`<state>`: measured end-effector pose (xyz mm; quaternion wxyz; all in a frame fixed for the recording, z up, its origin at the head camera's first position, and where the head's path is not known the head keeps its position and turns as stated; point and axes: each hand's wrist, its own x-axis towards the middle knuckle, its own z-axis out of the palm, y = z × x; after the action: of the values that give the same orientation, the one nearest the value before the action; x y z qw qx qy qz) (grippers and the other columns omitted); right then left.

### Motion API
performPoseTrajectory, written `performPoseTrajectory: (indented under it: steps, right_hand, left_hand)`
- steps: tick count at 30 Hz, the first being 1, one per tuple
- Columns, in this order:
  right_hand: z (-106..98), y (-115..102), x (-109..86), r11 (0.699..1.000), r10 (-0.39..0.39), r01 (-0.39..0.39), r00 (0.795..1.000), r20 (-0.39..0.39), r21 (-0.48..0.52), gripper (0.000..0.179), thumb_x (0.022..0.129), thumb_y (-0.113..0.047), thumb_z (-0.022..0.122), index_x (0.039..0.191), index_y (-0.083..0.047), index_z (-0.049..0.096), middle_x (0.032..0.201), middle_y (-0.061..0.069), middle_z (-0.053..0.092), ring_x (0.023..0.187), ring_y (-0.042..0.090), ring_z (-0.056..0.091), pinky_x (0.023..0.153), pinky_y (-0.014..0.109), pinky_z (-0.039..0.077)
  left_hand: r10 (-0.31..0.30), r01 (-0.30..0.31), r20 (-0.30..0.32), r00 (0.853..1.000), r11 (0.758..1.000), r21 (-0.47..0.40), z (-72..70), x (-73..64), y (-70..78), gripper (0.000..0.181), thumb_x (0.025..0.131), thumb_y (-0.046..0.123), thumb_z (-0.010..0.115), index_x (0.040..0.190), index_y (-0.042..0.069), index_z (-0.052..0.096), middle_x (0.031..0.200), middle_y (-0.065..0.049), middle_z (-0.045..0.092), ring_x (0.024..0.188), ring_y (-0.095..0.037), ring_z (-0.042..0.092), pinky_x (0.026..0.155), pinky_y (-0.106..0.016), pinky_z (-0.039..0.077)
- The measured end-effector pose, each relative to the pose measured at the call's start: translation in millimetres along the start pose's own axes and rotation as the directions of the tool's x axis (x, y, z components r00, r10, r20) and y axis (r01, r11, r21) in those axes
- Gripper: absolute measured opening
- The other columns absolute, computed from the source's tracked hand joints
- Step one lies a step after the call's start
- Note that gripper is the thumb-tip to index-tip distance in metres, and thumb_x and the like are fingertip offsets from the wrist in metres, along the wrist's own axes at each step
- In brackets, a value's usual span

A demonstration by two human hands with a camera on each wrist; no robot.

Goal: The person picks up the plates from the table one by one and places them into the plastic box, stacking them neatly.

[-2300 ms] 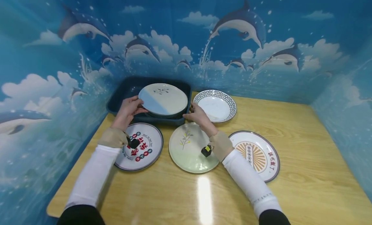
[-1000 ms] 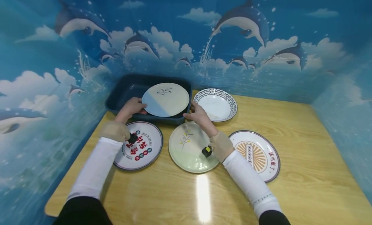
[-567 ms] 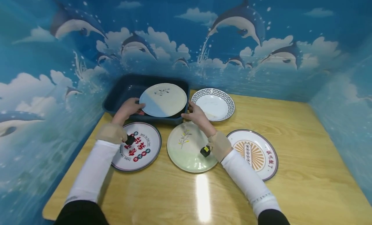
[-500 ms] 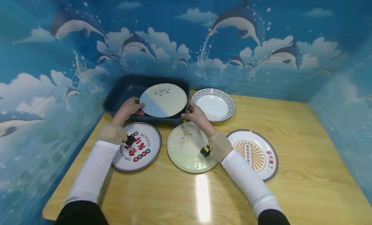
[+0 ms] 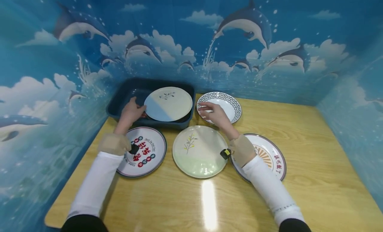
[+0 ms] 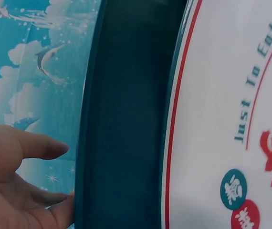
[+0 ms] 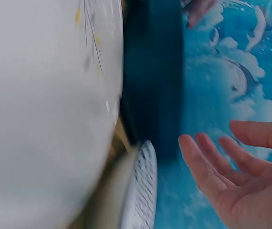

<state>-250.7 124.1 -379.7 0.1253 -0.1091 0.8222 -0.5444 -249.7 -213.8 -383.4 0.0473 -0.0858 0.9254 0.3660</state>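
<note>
A blue-and-cream plate [image 5: 172, 107] with a leaf sprig lies in the right part of a dark teal bin [image 5: 176, 126]. My left hand [image 5: 131, 113] is at the plate's left edge, thumb near the rim, fingers loosely spread; whether it touches is unclear. In the left wrist view, nothing shows between the thumb and fingers of the left hand [image 6: 26, 183]. Off to the right, my right hand [image 5: 216, 116] hovers over a deep white dish [image 5: 222, 98] with a wavy-patterned rim. The right wrist view shows the right hand [image 7: 243, 174] with spread fingers, holding nothing.
In front of the bin lie a white plate with red lettering [image 5: 157, 158] on the left and a pale green sprig plate [image 5: 197, 162] in the middle. A sunburst plate [image 5: 273, 152] sits right, partly under the right forearm. A dolphin-print backdrop [image 5: 209, 42] borders the wooden table [image 5: 314, 152].
The right hand has left the bin's right end and moved right, over the wavy-rimmed dish. The left hand's fingers have loosened and lifted from the plate's edge. The blue-and-cream plate stays in the bin.
</note>
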Motion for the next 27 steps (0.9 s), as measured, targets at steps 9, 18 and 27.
performPoseTrajectory:
  steps: [9,18,27]
  right_hand:
    - [-82,5,-46.6,0.978,-0.092,0.063,0.985,-0.144,-0.198,0.041,0.104,-0.016,0.059,0.144,-0.006,0.055,0.132,0.021,0.064,0.114,0.034,0.066,0.096,0.044,0.056]
    - [-135,42,-114.4,0.866,-0.101,-0.026,0.969,-0.225,-0.500,0.042,0.106,-0.024,0.055,0.143,-0.004,0.055,0.133,0.025,0.062,0.118,0.045,0.060,0.098,0.059,0.050]
    - [-160,86,-157.7,0.755,0.024,-0.153,0.978,-0.206,-0.638,0.044,0.104,-0.020,0.059,0.139,0.006,0.054,0.125,0.032,0.063,0.107,0.052,0.063,0.086,0.063,0.052]
  left_hand:
    - [0.123,-0.123,-0.104,0.987,0.992,0.011,6.8,-17.0,-1.2,0.057,0.105,0.024,0.053,0.152,-0.003,0.034,0.139,-0.029,0.050,0.126,-0.044,0.052,0.107,-0.059,0.039]
    - [0.382,-0.384,-0.039,0.923,0.923,-0.038,26.8,-29.9,-0.1,0.023,0.103,0.019,0.061,0.118,0.002,0.065,0.113,-0.018,0.068,0.105,-0.034,0.066,0.091,-0.050,0.054]
    - [0.410,-0.411,0.058,0.910,0.912,0.009,36.5,-36.4,3.7,0.019,0.098,0.024,0.070,0.110,0.010,0.076,0.105,-0.008,0.074,0.099,-0.025,0.067,0.090,-0.044,0.054]
